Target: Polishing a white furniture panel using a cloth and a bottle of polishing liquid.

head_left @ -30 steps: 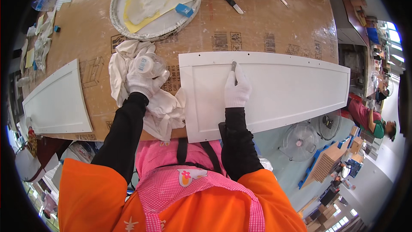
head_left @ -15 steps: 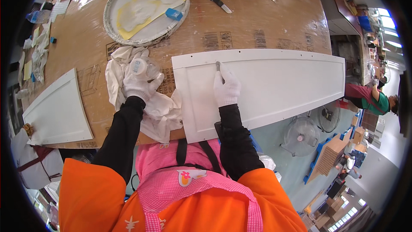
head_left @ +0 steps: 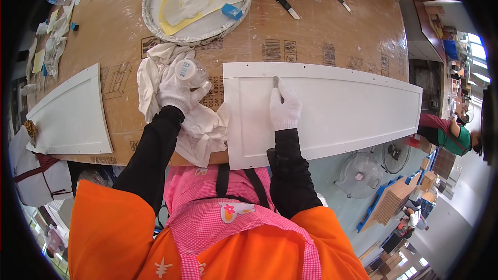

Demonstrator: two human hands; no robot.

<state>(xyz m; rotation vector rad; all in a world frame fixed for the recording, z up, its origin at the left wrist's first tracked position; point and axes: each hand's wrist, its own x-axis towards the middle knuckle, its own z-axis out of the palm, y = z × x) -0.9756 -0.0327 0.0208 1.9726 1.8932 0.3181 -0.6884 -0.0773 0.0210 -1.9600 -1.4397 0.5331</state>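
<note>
While left hand [head_left: 175, 93] grips jar [head_left: 188, 72], panel [head_left: 353, 109] lies under right hand [head_left: 285, 110].

2 white panels [head_left: 332, 109], 2 knives [head_left: 286, 5], 1 rag [head_left: 199, 129], 1 round tray [head_left: 155, 18]

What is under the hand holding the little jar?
Under the left hand and its small clear jar lies a crumpled white cloth on the brown table. The table beneath the cloth is hidden.

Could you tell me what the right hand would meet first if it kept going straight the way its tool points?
Probably the panel's raised top frame edge just ahead of the right hand and its tool; beyond that, bare cardboard-covered table.
</note>
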